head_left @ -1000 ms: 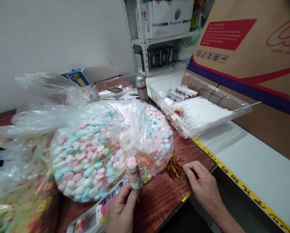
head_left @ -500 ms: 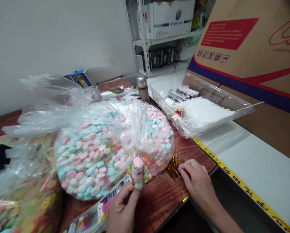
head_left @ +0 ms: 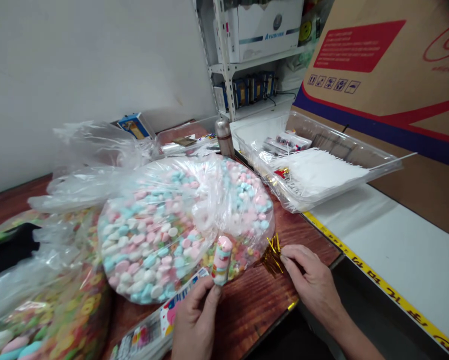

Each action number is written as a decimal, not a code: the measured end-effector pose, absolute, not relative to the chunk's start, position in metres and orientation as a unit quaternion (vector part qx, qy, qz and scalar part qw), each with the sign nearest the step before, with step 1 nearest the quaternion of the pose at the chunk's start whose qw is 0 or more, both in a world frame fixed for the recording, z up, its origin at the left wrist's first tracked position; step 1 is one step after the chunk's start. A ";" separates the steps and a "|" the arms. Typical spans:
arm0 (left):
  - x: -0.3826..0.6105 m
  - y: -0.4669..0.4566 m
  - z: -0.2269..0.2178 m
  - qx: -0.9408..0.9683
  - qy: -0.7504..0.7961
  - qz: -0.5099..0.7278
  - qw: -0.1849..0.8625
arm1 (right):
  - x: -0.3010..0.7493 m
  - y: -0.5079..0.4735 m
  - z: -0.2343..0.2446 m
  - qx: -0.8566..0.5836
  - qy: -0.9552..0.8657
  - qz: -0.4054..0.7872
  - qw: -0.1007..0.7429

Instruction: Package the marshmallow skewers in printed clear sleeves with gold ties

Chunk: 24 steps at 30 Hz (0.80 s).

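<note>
My left hand [head_left: 196, 320] grips a short stack of pink, white and blue candies [head_left: 221, 261] in clear wrap, held upright at the fingertips. My right hand [head_left: 312, 285] pinches a small bunch of gold twist ties [head_left: 272, 257] over the wooden table [head_left: 254, 310]. Between and behind them lies a large clear bag of pastel candies [head_left: 149, 240]. A printed candy packaging strip [head_left: 160, 320] sits just under my left hand. To the left is a second bag of colourful ring candies [head_left: 59, 310].
A clear plastic tray [head_left: 314, 165] holding white paper sheets and small packets stands at the back right, beside a steel flask [head_left: 224, 137]. Behind it rise a large cardboard box [head_left: 382, 65] and a white metal shelf [head_left: 224, 65]. A yellow-taped white ledge [head_left: 382, 285] runs along the right.
My right hand has closed on the gold twist ties and drawn them slightly up from the table. The candy stack in my left hand has shifted slightly right, and the view has drifted a little.
</note>
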State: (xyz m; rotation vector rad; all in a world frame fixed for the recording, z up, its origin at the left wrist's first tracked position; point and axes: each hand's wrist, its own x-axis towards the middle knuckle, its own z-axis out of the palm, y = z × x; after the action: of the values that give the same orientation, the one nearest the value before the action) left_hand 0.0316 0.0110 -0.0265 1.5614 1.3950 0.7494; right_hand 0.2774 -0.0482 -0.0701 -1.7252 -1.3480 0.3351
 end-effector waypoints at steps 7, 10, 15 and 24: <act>0.042 0.016 -0.022 0.738 0.502 0.323 0.316 | 0.276 -0.038 -0.069 -0.688 -0.543 0.110 0.469; 0.046 0.015 -0.021 0.764 0.494 0.317 0.268 | 0.276 -0.035 -0.065 -0.684 -0.541 0.112 0.477; 0.046 0.013 -0.023 0.798 0.487 0.296 0.197 | 0.273 -0.034 -0.062 -0.685 -0.529 0.116 0.487; 0.049 0.012 -0.036 0.834 0.471 0.265 0.109 | 0.273 -0.028 -0.061 -0.698 -0.566 0.099 0.427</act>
State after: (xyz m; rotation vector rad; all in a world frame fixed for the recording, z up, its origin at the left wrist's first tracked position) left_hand 0.0488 0.0122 -0.0359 2.4528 1.3846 0.7794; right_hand 0.2729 -0.0279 -0.0605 -1.7446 -1.4144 0.2470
